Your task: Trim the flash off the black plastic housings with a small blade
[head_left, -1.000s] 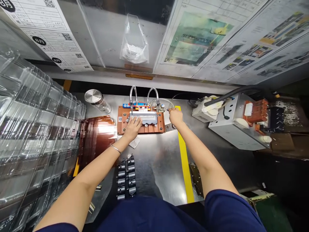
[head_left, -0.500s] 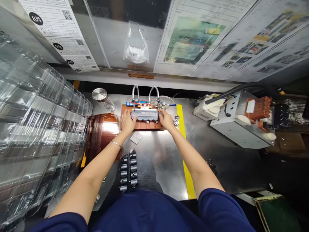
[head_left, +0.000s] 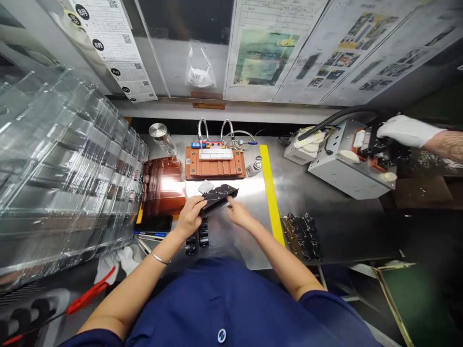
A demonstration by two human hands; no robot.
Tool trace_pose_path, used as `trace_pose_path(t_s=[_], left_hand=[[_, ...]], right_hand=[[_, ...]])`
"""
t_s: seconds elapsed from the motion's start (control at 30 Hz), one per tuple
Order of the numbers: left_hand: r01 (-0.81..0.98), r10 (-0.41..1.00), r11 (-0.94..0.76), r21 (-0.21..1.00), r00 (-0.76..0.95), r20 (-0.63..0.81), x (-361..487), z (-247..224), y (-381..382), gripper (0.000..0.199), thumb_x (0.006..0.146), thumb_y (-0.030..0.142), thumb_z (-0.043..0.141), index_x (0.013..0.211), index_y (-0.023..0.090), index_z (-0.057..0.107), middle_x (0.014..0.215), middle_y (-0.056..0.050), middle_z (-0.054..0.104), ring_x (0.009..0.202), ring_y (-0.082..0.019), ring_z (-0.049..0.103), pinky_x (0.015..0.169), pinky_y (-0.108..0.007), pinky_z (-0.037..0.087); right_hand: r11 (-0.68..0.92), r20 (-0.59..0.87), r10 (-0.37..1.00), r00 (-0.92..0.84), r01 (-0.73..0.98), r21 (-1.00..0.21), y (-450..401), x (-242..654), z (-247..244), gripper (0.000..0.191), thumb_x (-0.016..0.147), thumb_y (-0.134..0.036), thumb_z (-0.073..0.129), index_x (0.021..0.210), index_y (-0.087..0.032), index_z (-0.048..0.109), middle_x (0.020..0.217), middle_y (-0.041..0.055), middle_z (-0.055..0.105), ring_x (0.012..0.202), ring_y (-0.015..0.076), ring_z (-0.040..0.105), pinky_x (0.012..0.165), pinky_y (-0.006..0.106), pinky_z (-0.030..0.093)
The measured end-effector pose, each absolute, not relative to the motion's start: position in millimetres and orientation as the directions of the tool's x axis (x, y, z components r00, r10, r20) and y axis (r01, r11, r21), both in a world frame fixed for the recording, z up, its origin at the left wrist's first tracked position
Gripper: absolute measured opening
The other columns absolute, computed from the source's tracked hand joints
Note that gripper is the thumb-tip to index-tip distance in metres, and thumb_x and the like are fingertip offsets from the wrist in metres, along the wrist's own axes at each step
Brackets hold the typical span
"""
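A black molded part [head_left: 218, 198] is tilted above the metal bench, in front of the orange fixture [head_left: 217, 167]. My left hand [head_left: 191, 216] grips its left end, thumb and fingers closed on it. At its right end is my right hand [head_left: 239, 212], with a finger at the part's lower edge and the other fingers curled. A white perforated strip [head_left: 216, 153] shows on top of the fixture, below two curved metal tubes. More black parts [head_left: 197, 238] lie on the bench just under my left hand.
Stacked clear trays [head_left: 83, 168] fill the left side. A glass jar [head_left: 163, 140] stands behind reddish trays [head_left: 164, 185]. Several black parts [head_left: 302, 236] lie right of the yellow tape [head_left: 271, 193]. Another person's gloved hand [head_left: 408, 130] is over the grey machine [head_left: 347, 161].
My hands have come back from the fixture toward me, with the black part now off it and turned over. Another person's gloved hand has appeared at the right.
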State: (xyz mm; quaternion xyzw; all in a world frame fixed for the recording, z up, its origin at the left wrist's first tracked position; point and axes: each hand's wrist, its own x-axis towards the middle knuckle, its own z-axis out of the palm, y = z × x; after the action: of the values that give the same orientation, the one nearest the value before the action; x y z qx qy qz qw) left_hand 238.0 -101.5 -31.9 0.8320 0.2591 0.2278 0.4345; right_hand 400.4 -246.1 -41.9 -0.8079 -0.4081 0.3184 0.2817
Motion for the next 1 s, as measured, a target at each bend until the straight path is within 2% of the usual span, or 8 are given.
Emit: trace_pose_path(t_s=[0.17, 0.27, 0.37, 0.47, 0.73, 0.83, 0.93, 1.0], left_hand=[[0.302, 0.812, -0.288, 0.909, 0.579, 0.064, 203, -19, -110, 0.023, 0.067, 0.022, 0.068, 0.089, 0.022, 0.062, 0.106, -0.012, 0.071, 0.106, -0.029, 0.065, 0.098, -0.051, 0.049], [0.370, 0.949, 0.008, 0.929, 0.289, -0.123, 172, -8, -103, 0.034, 0.066, 0.039, 0.073, 0.086, 0.020, 0.054, 0.089, -0.011, 0.070, 0.084, -0.029, 0.070, 0.076, -0.049, 0.058], [0.299, 0.948, 0.226, 0.927, 0.153, -0.280, 147, 5, -99, 0.041, 0.068, 0.052, 0.067, 0.088, 0.020, 0.050, 0.084, -0.010, 0.070, 0.065, -0.025, 0.070, 0.055, -0.040, 0.059], [0.191, 0.916, 0.363, 0.912, 0.106, -0.387, 134, 17, -105, 0.046, 0.066, 0.055, 0.069, 0.092, 0.020, 0.052, 0.086, -0.010, 0.071, 0.061, -0.023, 0.071, 0.048, -0.034, 0.057], [-0.004, 0.894, 0.449, 0.894, 0.011, -0.449, 133, 27, -126, 0.052, 0.063, 0.062, 0.072, 0.089, 0.021, 0.051, 0.083, -0.006, 0.072, 0.067, -0.024, 0.072, 0.048, -0.031, 0.056], [-0.030, 0.897, 0.441, 0.897, 0.008, -0.441, 141, 26, -128, 0.053, 0.061, 0.062, 0.074, 0.087, 0.021, 0.051, 0.081, -0.003, 0.070, 0.067, -0.021, 0.071, 0.051, -0.030, 0.057], [-0.050, 0.914, 0.406, 0.912, 0.002, -0.407, 151, 28, -130, 0.053, 0.060, 0.061, 0.075, 0.083, 0.021, 0.050, 0.081, 0.000, 0.067, 0.067, -0.017, 0.068, 0.055, -0.028, 0.058], [-0.056, 0.921, 0.388, 0.920, 0.016, -0.388, 156, 32, -131, 0.054, 0.059, 0.062, 0.076, 0.083, 0.021, 0.050, 0.080, 0.000, 0.066, 0.065, -0.015, 0.066, 0.056, -0.027, 0.058]], right_hand=[[-0.177, -0.193, 0.981, 0.003, 0.405, -0.897, -229, 349, -33, 0.039, 0.079, -0.024, 0.061, 0.118, -0.022, 0.063, 0.072, -0.0039, 0.072, 0.060, 0.0123, 0.065, 0.062, 0.022, 0.052], [-0.351, -0.171, 0.909, 0.379, 0.478, -0.805, -195, 374, -42, 0.030, 0.086, -0.023, 0.051, 0.114, -0.019, 0.064, 0.087, 0.0016, 0.073, 0.075, 0.0141, 0.067, 0.073, 0.028, 0.055], [-0.453, -0.166, 0.845, 0.508, 0.516, -0.727, -160, 400, -64, 0.039, 0.080, -0.022, 0.060, 0.118, -0.014, 0.059, 0.121, 0.0156, 0.064, 0.107, 0.0250, 0.061, 0.091, 0.043, 0.051], [-0.491, -0.181, 0.836, 0.518, 0.558, -0.669, -140, 403, -86, 0.056, 0.065, -0.019, 0.076, 0.118, -0.012, 0.059, 0.132, 0.0209, 0.056, 0.120, 0.0338, 0.051, 0.099, 0.051, 0.043], [-0.468, -0.055, 0.821, 0.568, 0.615, -0.634, -155, 376, -63, 0.054, 0.087, -0.035, 0.056, 0.138, -0.016, 0.049, 0.132, 0.0193, 0.052, 0.124, 0.0334, 0.047, 0.102, 0.048, 0.042], [-0.265, 0.125, 0.885, 0.448, 0.707, -0.656, -184, 338, -33, 0.054, 0.083, -0.042, 0.062, 0.133, -0.022, 0.055, 0.126, 0.0136, 0.053, 0.120, 0.0286, 0.049, 0.101, 0.041, 0.045], [0.053, 0.256, 0.956, 0.143, 0.774, -0.631, -209, 305, -12, 0.050, 0.077, -0.045, 0.067, 0.124, -0.026, 0.064, 0.122, 0.0117, 0.054, 0.107, 0.0267, 0.053, 0.093, 0.040, 0.047], [0.089, 0.285, 0.951, 0.117, 0.781, -0.618, -213, 304, -6, 0.049, 0.077, -0.045, 0.068, 0.123, -0.028, 0.065, 0.123, 0.0111, 0.054, 0.106, 0.0268, 0.053, 0.091, 0.040, 0.047]])
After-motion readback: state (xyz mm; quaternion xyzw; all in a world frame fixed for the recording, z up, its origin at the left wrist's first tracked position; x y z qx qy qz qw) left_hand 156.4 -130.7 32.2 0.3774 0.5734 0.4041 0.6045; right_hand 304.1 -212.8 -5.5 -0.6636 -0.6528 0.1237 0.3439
